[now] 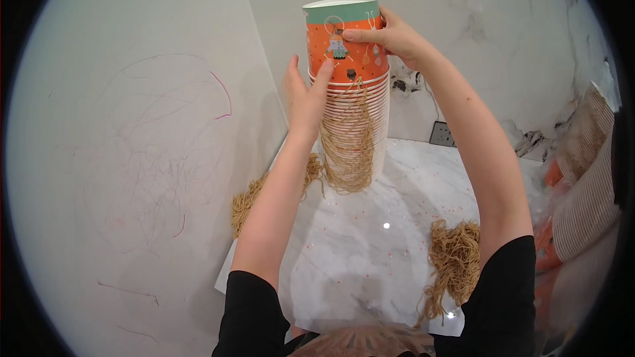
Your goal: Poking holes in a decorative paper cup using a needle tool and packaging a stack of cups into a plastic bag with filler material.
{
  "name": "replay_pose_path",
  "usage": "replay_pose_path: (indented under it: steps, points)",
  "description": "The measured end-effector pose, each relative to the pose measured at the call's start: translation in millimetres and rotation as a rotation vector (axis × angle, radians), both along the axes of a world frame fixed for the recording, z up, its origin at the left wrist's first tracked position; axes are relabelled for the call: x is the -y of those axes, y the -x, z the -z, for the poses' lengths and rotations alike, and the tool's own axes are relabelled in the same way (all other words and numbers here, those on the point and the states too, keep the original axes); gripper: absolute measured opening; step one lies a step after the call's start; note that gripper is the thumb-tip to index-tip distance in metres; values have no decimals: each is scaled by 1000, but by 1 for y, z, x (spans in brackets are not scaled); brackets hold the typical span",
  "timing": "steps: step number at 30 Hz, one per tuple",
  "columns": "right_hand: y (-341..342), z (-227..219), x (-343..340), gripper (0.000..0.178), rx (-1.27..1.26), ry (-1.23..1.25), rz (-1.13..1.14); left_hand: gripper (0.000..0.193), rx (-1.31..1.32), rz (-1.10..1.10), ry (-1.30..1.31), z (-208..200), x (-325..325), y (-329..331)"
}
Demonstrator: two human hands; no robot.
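A tall stack of nested paper buckets (380,129) stands upright on the marble-patterned surface. Its topmost paper bucket (354,43) is orange with a green band, a white rim and small printed figures. Loops of tan cord (348,152) hang down the front of the stack. My right hand (400,38) grips the top bucket from the right, its thumb laid across the front and its other fingers partly hidden behind. At the lower left of that bucket is my left hand (306,102), fingers apart, with the thumb against the bucket's front.
Bundles of tan cord lie at the left (248,201) and at the front right (456,258). Tiny reddish specks dot the white marble-patterned surface (357,244). More stacked buckets (585,205) in clear plastic stand at right. Scribbled wall (152,158) rises at left; a socket (441,133) sits behind.
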State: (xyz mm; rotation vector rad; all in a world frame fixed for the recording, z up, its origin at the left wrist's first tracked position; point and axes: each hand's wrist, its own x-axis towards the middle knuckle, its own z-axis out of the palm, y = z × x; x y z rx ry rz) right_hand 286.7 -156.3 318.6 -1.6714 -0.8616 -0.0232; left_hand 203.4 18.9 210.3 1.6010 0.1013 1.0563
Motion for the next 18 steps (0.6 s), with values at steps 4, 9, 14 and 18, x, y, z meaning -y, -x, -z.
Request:
replay_pose_path:
  steps: [4,9,14,18]
  points:
    - [-11,3,3,83,10,41,-28,107,-68,105,-132,3,-1,-13]
    - [-14,4,8,85,-11,104,-73,116,-91,242,-146,12,0,-14]
    - [-15,15,4,84,22,11,-78,115,-52,177,-235,27,-8,-25]
    - [-11,30,10,81,8,-56,-33,105,23,158,-213,26,12,-22]
